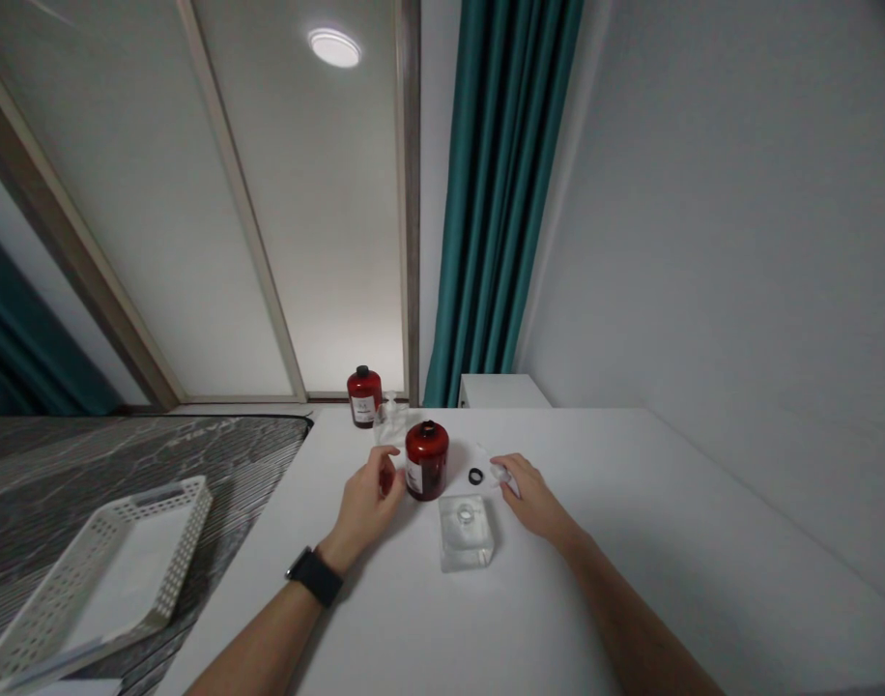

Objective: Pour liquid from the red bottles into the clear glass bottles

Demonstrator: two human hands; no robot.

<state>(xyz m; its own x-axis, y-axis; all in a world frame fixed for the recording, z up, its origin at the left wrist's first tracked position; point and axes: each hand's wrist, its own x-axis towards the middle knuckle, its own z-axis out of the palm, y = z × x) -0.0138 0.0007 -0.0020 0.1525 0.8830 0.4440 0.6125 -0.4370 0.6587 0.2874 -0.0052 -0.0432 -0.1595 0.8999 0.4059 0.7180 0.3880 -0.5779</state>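
A dark red round bottle (427, 462) with a white label stands upright on the white table; its cap is off or sits low, I cannot tell which. My left hand (370, 498), with a black watch on its wrist, is just left of the bottle. Its fingers are curved and apart from the thumb, which is close to or touching the bottle's side. My right hand (528, 495) pinches a small whitish, crumpled-looking piece (501, 474), too small to name. Between the hands lie a black ring (475, 476) and a clear square glass bottle (466, 534) with a round neck.
Behind, a second red bottle (363, 397) with a black cap stands at the table's far left corner, beside a clear plastic pump bottle or wrapping (391, 422). A white perforated basket (185, 541) is left of the table (413, 628). A grey wall (739, 290) borders the right side.
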